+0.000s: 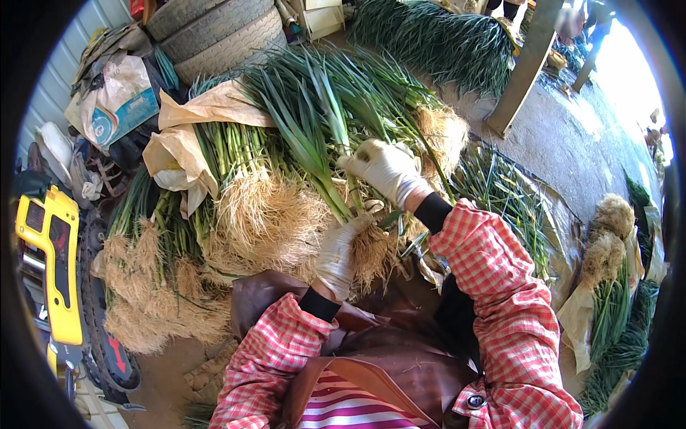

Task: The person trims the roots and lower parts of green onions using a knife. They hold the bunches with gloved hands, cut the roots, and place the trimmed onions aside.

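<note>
My gloved left hand (339,257) is closed round a few leek-like stalks (330,194) just above their bushy, pale roots (373,252). The long green leaves of these stalks point up and away from me. Higher up, beside the same stalks, is my gloved right hand (386,170), its fingers curled in; what they pinch is hidden. A large heap of the same plants lies in front of me, with a thick mat of straw-coloured roots (268,214) to the left of my hands. Brown paper (214,107) is wrapped partly round the heap.
At the left stands a yellow-bodied machine (53,264) with a black track (100,300). Stacked tyres (218,36) are behind the heap. More green bundles (436,43) lie at the back and root-tied bundles (607,286) at the right. A metal post (527,68) rises at the back right.
</note>
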Demonstrator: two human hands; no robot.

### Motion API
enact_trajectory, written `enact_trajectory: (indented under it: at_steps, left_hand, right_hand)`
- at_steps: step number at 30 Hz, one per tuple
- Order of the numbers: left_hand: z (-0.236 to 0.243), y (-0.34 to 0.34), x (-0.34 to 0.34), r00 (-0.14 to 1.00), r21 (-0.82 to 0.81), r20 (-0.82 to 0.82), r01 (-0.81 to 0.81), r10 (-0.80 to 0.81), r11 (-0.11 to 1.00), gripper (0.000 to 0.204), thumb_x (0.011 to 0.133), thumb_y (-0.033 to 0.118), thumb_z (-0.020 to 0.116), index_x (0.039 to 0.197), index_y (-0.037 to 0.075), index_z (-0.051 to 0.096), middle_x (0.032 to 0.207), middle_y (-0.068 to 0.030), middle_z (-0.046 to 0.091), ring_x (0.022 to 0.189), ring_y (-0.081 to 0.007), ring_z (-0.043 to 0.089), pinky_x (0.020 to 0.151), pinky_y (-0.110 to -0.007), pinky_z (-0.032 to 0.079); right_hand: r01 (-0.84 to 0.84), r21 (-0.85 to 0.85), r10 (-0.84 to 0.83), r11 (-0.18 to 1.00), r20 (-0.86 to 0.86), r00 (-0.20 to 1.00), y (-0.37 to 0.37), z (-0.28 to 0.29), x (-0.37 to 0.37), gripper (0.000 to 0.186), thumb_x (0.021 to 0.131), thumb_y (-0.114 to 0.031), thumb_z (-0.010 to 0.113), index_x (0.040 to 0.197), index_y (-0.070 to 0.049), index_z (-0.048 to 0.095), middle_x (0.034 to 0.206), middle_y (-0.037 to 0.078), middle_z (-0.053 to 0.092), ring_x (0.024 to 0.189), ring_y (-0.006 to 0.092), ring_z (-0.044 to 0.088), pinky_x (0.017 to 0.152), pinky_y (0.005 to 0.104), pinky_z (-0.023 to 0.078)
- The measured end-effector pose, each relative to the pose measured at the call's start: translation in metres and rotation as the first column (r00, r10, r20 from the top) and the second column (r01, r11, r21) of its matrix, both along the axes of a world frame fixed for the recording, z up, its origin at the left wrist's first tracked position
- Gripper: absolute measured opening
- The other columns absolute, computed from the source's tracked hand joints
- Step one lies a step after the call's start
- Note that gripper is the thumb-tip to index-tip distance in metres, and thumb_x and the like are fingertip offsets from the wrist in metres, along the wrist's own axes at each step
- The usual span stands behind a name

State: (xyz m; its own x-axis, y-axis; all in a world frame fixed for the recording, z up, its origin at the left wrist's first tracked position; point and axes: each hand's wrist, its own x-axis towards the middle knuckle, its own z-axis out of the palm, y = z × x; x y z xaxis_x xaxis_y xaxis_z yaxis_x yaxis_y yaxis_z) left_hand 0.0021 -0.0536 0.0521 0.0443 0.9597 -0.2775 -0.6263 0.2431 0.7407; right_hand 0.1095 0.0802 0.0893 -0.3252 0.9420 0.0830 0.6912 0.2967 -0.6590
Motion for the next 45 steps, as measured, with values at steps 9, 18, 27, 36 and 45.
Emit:
enact_trajectory:
  at_steps: [9, 18, 27, 36, 45]
  left_hand:
    - [-0.02, 0.0, 0.003, 0.977, -0.048, -0.169, -0.138, 0.128, 0.989, 0.017, 0.085, 0.013, 0.064, 0.098, 0.003, 0.058, 0.074, -0.0025, 0.061, 0.06, -0.0126, 0.061, 0.052, -0.026, 0.052]
    - [-0.037, 0.014, -0.012, 0.977, 0.017, -0.206, -0.053, 0.055, 0.998, 0.029, 0.09, 0.016, 0.06, 0.113, -0.001, 0.061, 0.095, -0.0052, 0.067, 0.076, -0.0111, 0.062, 0.066, -0.023, 0.053]
    - [-0.002, -0.004, -0.01, 0.97, 0.032, 0.22, -0.111, 0.101, 0.993, 0.03, 0.091, 0.019, 0.056, 0.115, 0.001, 0.059, 0.086, -0.0054, 0.065, 0.065, -0.0115, 0.06, 0.057, -0.022, 0.052]
    - [-0.006, 0.003, -0.021, 0.858, 0.155, 0.488, 0.096, -0.16, 0.983, 0.04, 0.093, 0.026, 0.053, 0.119, -0.004, 0.053, 0.105, -0.0121, 0.064, 0.073, -0.0149, 0.064, 0.059, -0.026, 0.054]
    - [0.008, -0.003, -0.011, 0.948, -0.009, 0.318, -0.024, 0.025, 1.0, 0.041, 0.095, 0.027, 0.052, 0.115, -0.008, 0.055, 0.084, -0.0103, 0.064, 0.066, -0.017, 0.063, 0.059, -0.027, 0.055]
  right_hand:
    - [-0.041, 0.008, 0.04, 0.999, 0.043, 0.998, 0.001, -0.006, -0.003, 0.049, 0.082, -0.048, 0.056, 0.097, -0.004, 0.068, 0.086, 0.019, 0.067, 0.083, 0.035, 0.064, 0.076, 0.0394, 0.049]
    - [-0.203, -0.251, -0.109, 0.946, -0.839, 0.533, -0.029, 0.024, -0.006, 0.029, 0.088, -0.031, 0.064, 0.091, -0.003, 0.064, 0.067, 0.003, 0.062, 0.053, 0.0054, 0.053, 0.046, 0.0218, 0.042]
    - [-0.356, -0.537, -0.26, 0.765, -0.763, 0.592, 0.022, -0.038, 0.037, 0.024, 0.088, -0.028, 0.065, 0.093, -0.004, 0.063, 0.074, 0.007, 0.068, 0.047, 0.0123, 0.058, 0.043, 0.0236, 0.045]
    - [-0.499, -0.622, -0.33, 0.604, -0.764, 0.554, -0.015, -0.021, -0.022, 0.039, 0.086, -0.043, 0.066, 0.1, -0.006, 0.065, 0.078, 0.002, 0.066, 0.066, 0.0115, 0.061, 0.057, 0.0254, 0.048]
    - [-0.323, -0.449, -0.199, 0.833, -0.788, 0.582, 0.011, -0.044, -0.014, 0.03, 0.086, -0.033, 0.068, 0.088, -0.003, 0.065, 0.071, 0.005, 0.065, 0.05, 0.0083, 0.054, 0.047, 0.0222, 0.042]
